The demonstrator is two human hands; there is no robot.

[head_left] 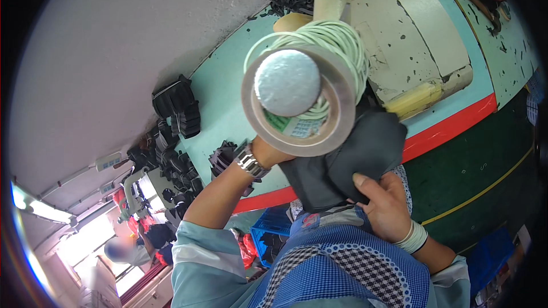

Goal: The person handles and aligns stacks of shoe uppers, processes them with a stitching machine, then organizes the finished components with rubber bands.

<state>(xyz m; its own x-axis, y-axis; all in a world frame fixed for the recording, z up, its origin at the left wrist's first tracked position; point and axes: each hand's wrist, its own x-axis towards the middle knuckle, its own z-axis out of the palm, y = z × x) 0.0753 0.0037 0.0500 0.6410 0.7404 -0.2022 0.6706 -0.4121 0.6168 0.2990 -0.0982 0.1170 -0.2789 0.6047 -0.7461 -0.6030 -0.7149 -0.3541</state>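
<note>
A dark grey-black fabric piece [365,151] hangs over the front edge of the pale green worktable [220,94]. My right hand [388,205] grips its near edge, thumb on top and fingers beneath. On the left, my left hand [273,153] reaches to the fabric's left side; its fingers are hidden behind a large ring-shaped roll [248,100]. That roll stands high in front of the table, with a silver disc [287,82] and a coil of pale green cord [342,40] on it. Behind the fabric is a worn cream sewing machine [408,34].
Stacks of black fabric pieces [176,102] line the table's wall side, with another small stack [222,157] near my left wrist. Red edging [451,125] runs along the table front. Blue crates [268,228] stand below. Another person [134,251] sits at far left.
</note>
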